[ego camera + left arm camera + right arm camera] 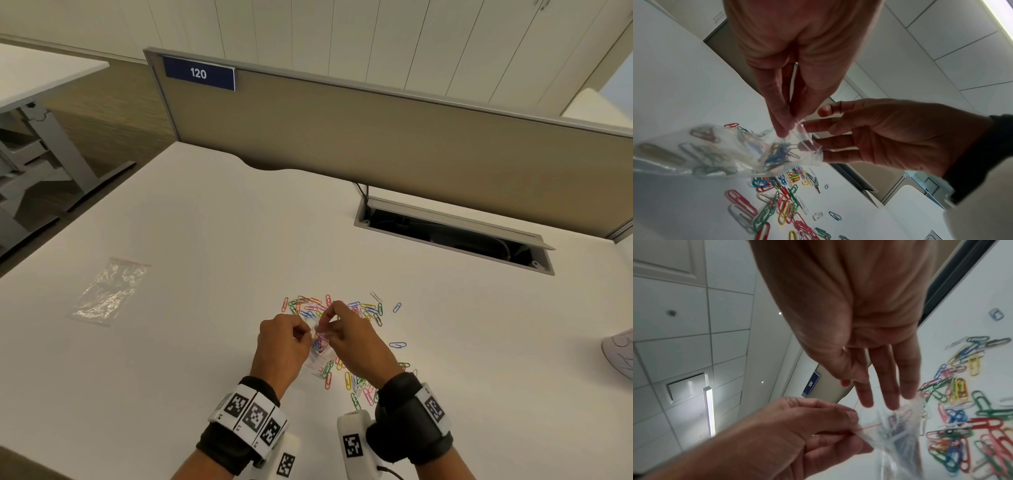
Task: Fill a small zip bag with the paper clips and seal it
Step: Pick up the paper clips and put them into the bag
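A small clear zip bag (319,347) with a red line at its mouth hangs between my hands, above the white desk (205,274), with several coloured paper clips inside. My left hand (306,337) pinches the bag's (725,151) top edge between thumb and fingertips (786,128). My right hand (327,322) holds its fingers (890,395) straight, their tips at the bag's (898,434) open mouth and the thumb apart from them. Loose paper clips (346,308) lie just beyond the hands, and more (359,383) lie under my right wrist.
A flat pack of clear zip bags (109,291) lies on the desk at the left. An open cable tray (452,236) is sunk in the desk at the back right, below a beige partition (376,137). A pale object (620,349) sits at the right edge.
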Demonstrator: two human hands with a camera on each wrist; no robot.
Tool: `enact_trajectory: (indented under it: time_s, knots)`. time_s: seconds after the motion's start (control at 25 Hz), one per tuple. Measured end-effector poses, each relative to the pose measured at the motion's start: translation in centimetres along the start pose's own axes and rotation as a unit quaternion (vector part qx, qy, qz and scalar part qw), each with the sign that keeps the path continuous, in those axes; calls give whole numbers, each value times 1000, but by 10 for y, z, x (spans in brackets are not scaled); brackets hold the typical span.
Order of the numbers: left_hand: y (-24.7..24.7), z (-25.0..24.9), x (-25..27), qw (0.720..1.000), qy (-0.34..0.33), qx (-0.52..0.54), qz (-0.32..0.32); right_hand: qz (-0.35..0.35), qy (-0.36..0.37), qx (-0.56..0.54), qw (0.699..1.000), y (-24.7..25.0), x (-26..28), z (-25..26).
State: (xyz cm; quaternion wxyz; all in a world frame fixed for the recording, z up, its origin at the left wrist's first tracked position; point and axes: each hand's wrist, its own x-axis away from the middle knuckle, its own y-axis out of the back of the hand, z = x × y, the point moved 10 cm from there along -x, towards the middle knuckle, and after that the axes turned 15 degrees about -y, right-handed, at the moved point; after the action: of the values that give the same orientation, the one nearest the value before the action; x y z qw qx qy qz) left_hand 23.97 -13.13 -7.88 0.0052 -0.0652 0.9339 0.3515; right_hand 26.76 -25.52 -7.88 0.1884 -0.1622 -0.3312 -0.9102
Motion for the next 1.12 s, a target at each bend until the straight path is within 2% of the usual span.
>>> enact_trajectory:
  time_s: [0.08, 0.16, 0.24, 0.32, 0.4, 0.52, 0.64, 0.76, 0.84, 0.92, 1.12]
  knots:
    - [1, 1, 0, 1000, 0, 2, -3, -75, 2, -25, 997, 22, 4, -11]
    - [3, 2, 0, 1000, -2, -1, -5, -117, -27, -5, 993, 38, 10, -38]
    - [3, 3, -1, 1000, -3, -1, -4, -105, -105, 95, 984, 38, 14, -82]
    - [1, 3, -1, 1000, -4, 2, -5, -90, -182, 192, 960, 34, 22, -123]
    - [0, 4, 0, 1000, -4, 3, -6, -87, -210, 193, 954, 27, 24, -147]
    - [0, 4, 1, 1000, -10, -1, -4, -108, -174, 113, 972, 20, 13, -146]
    - [2, 3, 3, 1000, -10, 1, -7, -108, -115, 91, 983, 10, -1, -123]
    - [4, 2, 4, 1000, -10, 0, -8, -78, -86, 129, 985, -2, -5, -104]
    - [4, 3, 4, 1000, -8, 1, -10, -54, -78, 221, 971, -12, -2, -99]
    - [4, 3, 5, 1000, -5, 9, -11, -62, -55, 264, 961, -18, -2, -95]
    - [4, 0, 7, 1000, -4, 9, -11, -93, -12, 209, 973, -11, -8, -90]
